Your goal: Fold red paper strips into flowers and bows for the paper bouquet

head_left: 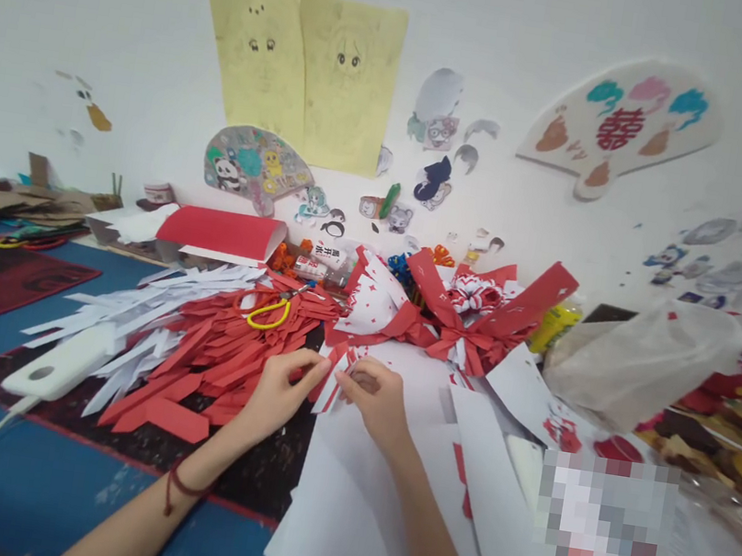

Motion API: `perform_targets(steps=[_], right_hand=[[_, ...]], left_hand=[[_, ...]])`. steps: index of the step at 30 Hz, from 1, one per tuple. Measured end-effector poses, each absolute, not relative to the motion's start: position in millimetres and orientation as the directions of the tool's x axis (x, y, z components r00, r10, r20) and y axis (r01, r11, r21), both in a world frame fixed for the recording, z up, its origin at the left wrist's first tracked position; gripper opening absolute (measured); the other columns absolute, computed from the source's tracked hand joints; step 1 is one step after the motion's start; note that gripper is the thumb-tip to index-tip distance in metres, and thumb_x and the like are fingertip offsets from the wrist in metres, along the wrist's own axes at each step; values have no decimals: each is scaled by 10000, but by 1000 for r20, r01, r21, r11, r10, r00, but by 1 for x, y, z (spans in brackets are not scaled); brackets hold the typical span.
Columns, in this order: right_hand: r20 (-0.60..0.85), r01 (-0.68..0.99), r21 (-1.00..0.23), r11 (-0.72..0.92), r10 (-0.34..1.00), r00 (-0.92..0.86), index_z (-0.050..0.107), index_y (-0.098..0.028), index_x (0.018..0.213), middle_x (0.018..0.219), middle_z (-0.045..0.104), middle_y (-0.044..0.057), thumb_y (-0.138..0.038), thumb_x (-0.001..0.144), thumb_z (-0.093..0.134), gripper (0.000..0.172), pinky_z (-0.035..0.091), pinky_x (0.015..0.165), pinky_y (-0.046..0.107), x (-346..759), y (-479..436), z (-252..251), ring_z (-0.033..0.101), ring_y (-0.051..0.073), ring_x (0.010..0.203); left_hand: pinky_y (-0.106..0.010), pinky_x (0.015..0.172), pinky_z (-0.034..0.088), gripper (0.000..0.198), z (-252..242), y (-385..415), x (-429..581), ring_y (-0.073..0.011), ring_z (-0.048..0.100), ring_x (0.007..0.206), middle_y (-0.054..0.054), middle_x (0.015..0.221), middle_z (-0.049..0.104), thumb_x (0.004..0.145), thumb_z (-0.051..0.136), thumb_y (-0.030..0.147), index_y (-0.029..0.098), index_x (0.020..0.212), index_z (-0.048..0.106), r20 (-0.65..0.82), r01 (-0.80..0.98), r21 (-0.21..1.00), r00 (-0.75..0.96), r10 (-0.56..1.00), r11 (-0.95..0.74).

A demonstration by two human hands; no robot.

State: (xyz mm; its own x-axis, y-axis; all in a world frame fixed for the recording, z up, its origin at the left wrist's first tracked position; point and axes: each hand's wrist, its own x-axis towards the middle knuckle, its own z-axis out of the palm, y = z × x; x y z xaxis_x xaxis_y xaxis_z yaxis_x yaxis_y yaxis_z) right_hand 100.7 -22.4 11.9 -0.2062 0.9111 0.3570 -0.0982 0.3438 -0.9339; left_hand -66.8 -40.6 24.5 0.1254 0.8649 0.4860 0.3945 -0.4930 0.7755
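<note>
Between my two hands is a small folded piece of red and white paper strips (330, 387). My left hand (284, 391) pinches its left side with thumb and finger, a dark red cord on the wrist. On the other side my right hand (378, 402) is closed on the piece, its fingers curled. Below it lie white paper sheets (351, 507). To the left are a pile of red paper strips (218, 367) and a fan of white paper strips (166, 294). Scissors with yellow handles (268, 313) rest on the red strips.
Red and white folded paper pieces (476, 322) are heaped beyond my hands. A white power strip (62, 362) with a cable lies at left on the blue table (63, 474). At right stand a plastic bag (645, 356) and loose papers. Drawings (345, 79) hang on the wall.
</note>
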Motion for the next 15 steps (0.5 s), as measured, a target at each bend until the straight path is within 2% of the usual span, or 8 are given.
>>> perform_targets(steps=[3,6,8,12,15], right_hand=[[401,-47,-915,400,895,-194,554,-168,601,639,497,-21,-337,796,686,289,456,496,221,97,-26,12,558,106,520],[435,26,-896,444,887,-156,570,-173,625,637,508,-17,-331,816,665,266,461,505,224,93,-29,9,544,105,521],[454,58,-884,464,881,-132,567,-175,615,636,511,-14,-331,818,661,273,467,507,226,91,-30,8,540,105,520],[443,28,-894,448,891,-103,564,-173,609,633,508,-18,-345,819,656,286,471,495,222,90,-31,8,563,107,508],[422,-5,-906,423,901,-101,584,-169,624,625,516,-19,-345,816,661,271,470,485,221,92,-31,8,579,110,492]], left_hand=[[-212,606,392,273,20,-45,-67,-112,522,610,-10,659,611,911,531,313,152,710,624,580,573,624,116,807,-531],[-217,618,411,172,11,-50,-66,-120,575,623,-29,744,674,900,555,293,172,889,677,676,701,479,89,731,-529],[-224,659,440,188,6,-54,-64,-136,623,681,-48,828,707,897,562,277,185,1017,674,711,723,448,69,700,-526],[-256,785,474,187,10,-58,-61,-170,650,835,-73,915,715,904,548,243,190,1012,691,707,620,510,94,701,-597],[-262,773,490,157,19,-54,-62,-174,637,840,-76,907,700,880,588,272,173,892,710,630,435,689,35,775,-580]])
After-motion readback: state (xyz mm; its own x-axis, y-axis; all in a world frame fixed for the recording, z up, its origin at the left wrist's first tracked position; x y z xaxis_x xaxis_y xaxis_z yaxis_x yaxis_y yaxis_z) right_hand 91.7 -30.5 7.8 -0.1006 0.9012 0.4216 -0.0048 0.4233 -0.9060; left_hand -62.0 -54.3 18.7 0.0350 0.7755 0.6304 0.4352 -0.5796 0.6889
